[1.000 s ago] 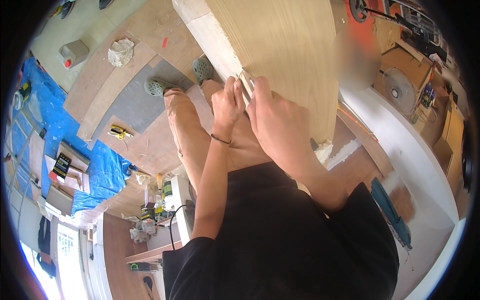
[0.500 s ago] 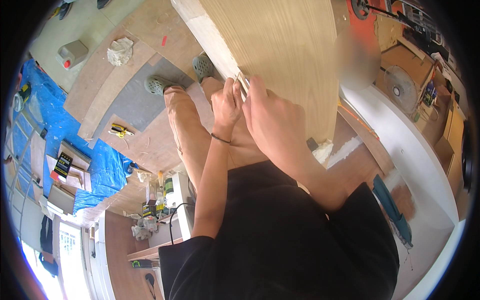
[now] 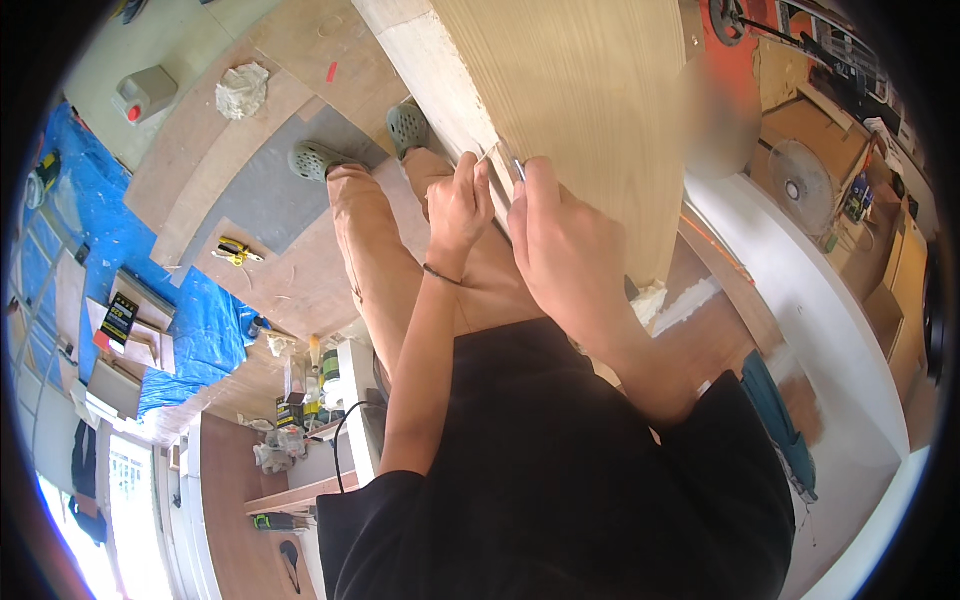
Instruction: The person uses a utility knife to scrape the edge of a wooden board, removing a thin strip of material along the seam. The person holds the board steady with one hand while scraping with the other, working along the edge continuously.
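A pale wood-grain board [image 3: 580, 70] lies across the top middle, with a rough white edge [image 3: 440, 80] along its left side. My left hand [image 3: 457, 205] is at that edge, pinching a thin pale strip [image 3: 489, 151] between closed fingers. Just to the right, my right hand [image 3: 565, 240] is closed on a slim metal tool [image 3: 519, 170], too small to identify, whose tip rests near the board's edge. My legs and green clogs [image 3: 408, 125] are beneath.
Yellow pliers [image 3: 236, 250], a grey jug [image 3: 146, 98] and crumpled white cloth [image 3: 242, 92] lie on the floor. Blue sheeting [image 3: 195, 355] is at left. A shelf unit with bottles [image 3: 330, 370] stands lower left. A fan [image 3: 800, 185] and cardboard boxes [image 3: 815, 125] are at right.
My right hand and the tool have shifted rightward, widening the gap to my left hand. My left hand has moved slightly, still pinched at the edge.
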`<move>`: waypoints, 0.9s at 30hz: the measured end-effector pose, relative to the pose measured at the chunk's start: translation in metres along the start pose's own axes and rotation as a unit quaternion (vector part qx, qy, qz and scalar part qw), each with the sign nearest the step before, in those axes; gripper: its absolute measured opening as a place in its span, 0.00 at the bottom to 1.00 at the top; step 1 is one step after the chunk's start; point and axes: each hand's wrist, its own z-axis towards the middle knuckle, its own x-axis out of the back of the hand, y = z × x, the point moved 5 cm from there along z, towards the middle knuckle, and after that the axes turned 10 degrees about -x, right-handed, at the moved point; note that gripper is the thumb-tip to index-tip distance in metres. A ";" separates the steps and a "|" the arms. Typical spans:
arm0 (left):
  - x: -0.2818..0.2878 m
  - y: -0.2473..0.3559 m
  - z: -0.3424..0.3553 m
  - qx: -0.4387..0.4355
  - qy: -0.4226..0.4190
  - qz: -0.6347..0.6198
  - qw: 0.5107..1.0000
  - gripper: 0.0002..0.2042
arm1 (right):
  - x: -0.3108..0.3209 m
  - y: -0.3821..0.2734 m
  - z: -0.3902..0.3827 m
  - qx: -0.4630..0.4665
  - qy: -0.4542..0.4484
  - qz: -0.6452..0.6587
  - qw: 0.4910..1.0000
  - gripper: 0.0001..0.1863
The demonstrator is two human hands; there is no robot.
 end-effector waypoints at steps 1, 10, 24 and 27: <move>-0.001 0.001 0.001 0.013 -0.011 -0.005 1.000 0.13 | 0.000 0.002 0.000 0.003 0.002 0.009 1.000 0.09; 0.001 0.003 0.003 -0.005 0.011 0.005 1.000 0.12 | 0.003 0.003 0.003 -0.002 -0.039 0.038 0.999 0.06; 0.001 0.004 0.000 -0.017 0.025 0.005 1.000 0.12 | -0.003 0.002 0.001 -0.013 -0.018 0.024 0.999 0.07; 0.001 0.007 -0.001 -0.019 0.029 0.010 0.999 0.12 | -0.003 0.003 0.001 -0.013 -0.021 0.022 0.999 0.07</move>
